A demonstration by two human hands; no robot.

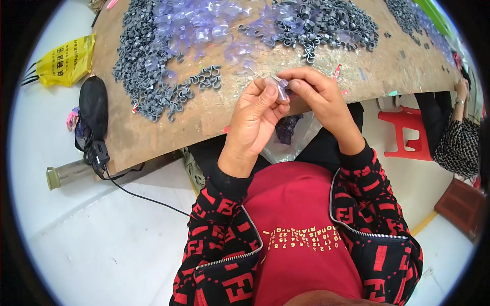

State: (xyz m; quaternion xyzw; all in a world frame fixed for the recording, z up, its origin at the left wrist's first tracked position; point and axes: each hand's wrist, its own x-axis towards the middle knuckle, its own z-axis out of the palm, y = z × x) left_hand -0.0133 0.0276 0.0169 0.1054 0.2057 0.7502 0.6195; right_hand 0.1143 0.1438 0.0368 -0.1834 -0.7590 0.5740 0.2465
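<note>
Just over the table's near edge, my two hands meet at the fingertips. My left hand is closed, pinching a clear, purple-tinted plastic suction cup between thumb and fingers. From the other side my right hand reaches in, with thumb and forefinger closed at the cup's narrow end. Something small and dark shows by those right fingertips, mostly hidden. Beyond the hands lie a heap of clear purplish suction cups and a pile of small grey curved plastic clips.
More grey clips are heaped on the brown table. A clear plastic bag hangs at my lap. A black pouch and yellow bag are at left. Right are a red stool and another person's arm.
</note>
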